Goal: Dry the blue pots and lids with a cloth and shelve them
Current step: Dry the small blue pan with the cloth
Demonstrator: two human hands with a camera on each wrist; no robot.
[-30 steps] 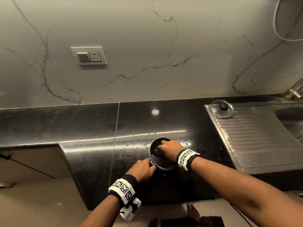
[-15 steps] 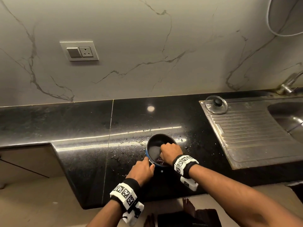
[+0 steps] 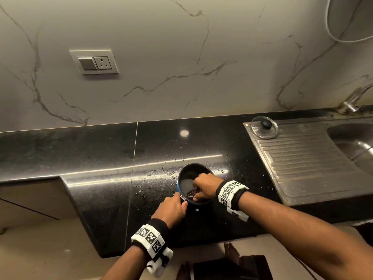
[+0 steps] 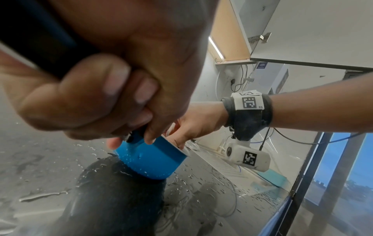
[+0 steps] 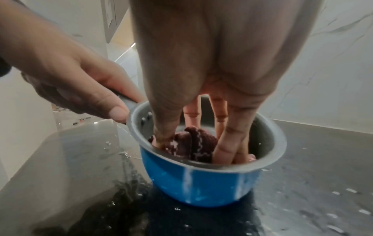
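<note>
A small blue pot [image 3: 186, 183] [image 4: 150, 158] [image 5: 201, 182] with a dark inside stands on the wet black counter [image 3: 101, 158]. My left hand [image 3: 171, 209] [image 5: 80, 89] grips its dark handle at the near-left rim. Inside the pot my right hand [image 3: 203, 188] [image 5: 201, 135] presses a dark maroon cloth [image 3: 192, 194] [image 5: 191, 143] against the bottom, thumb and fingers curled around it. A glass lid [image 3: 264, 127] with a black knob lies on the steel draining board [image 3: 302, 168] at the back right.
Water drops dot the counter around the pot. The sink basin [image 3: 355, 144] and tap [image 3: 352, 100] are at the far right. A switch and socket plate [image 3: 94, 62] sits on the marble wall. The counter edge steps back at the left.
My right hand has wiped the cloth from the far side of the pot's inside toward the near side. The left hand keeps its hold on the handle.
</note>
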